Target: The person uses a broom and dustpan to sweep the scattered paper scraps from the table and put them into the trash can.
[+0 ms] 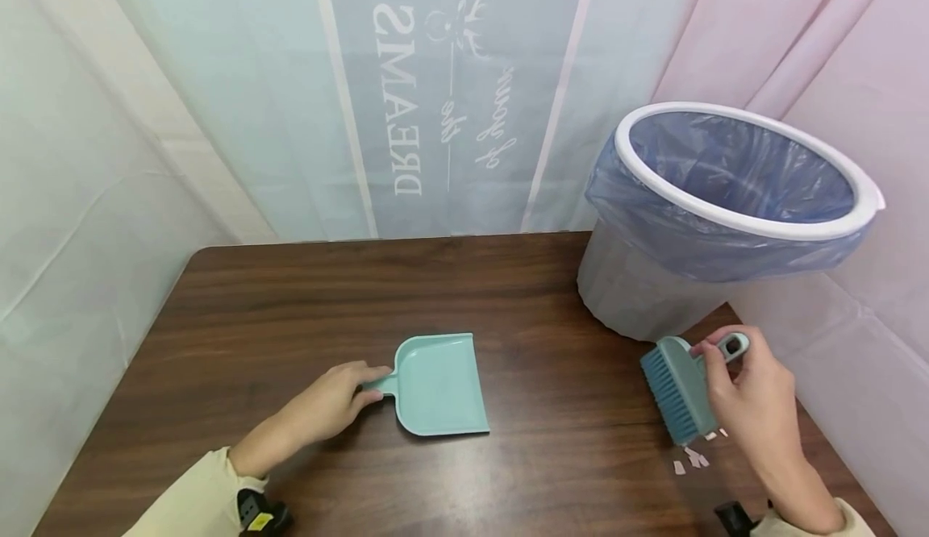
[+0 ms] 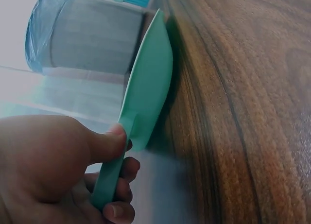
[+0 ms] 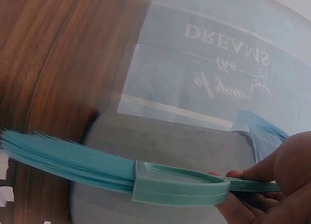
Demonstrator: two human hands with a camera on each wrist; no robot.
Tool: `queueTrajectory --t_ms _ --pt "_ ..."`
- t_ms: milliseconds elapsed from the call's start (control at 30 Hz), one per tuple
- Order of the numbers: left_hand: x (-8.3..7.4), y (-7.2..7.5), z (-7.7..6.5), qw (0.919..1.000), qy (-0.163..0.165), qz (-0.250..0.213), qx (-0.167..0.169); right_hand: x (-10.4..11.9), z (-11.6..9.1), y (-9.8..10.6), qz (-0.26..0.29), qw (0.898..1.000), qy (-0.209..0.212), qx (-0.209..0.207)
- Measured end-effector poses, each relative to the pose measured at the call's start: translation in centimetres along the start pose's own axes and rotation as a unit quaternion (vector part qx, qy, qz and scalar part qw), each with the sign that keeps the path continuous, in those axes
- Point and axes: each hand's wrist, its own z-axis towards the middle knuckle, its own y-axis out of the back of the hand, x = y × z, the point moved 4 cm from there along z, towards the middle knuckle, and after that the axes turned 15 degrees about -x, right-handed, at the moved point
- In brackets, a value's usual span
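Note:
A mint-green dustpan (image 1: pixel 439 385) lies over the middle of the table, its straight edge facing right. My left hand (image 1: pixel 330 400) grips its short handle, thumb on one side and fingers curled round the other, as the left wrist view shows. On the right, my right hand (image 1: pixel 755 396) holds a small green hand brush (image 1: pixel 681 392) by its handle, which has a hole at the end. The blue bristles (image 3: pixel 68 158) point down and left toward the tabletop. Several pale paper scraps (image 1: pixel 694 458) lie just below the brush, and a few show at the left edge of the right wrist view.
A grey trash bin (image 1: pixel 631 287) with a white rim and a blue plastic liner (image 1: pixel 726 166) stands at the back right, close behind the brush. Printed curtains hang along the back of the dark wooden table (image 1: pixel 305 303), with pale cloth at both sides.

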Motion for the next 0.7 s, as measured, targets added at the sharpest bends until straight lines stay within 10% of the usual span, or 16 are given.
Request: queueTrajectory --t_ms 700 --pt "-0.1 -0.1 0.3 0.9996 0.020 0.009 0.019 -3.2 1.4 3.1 -0.061 0.994 0.025 -0.086"
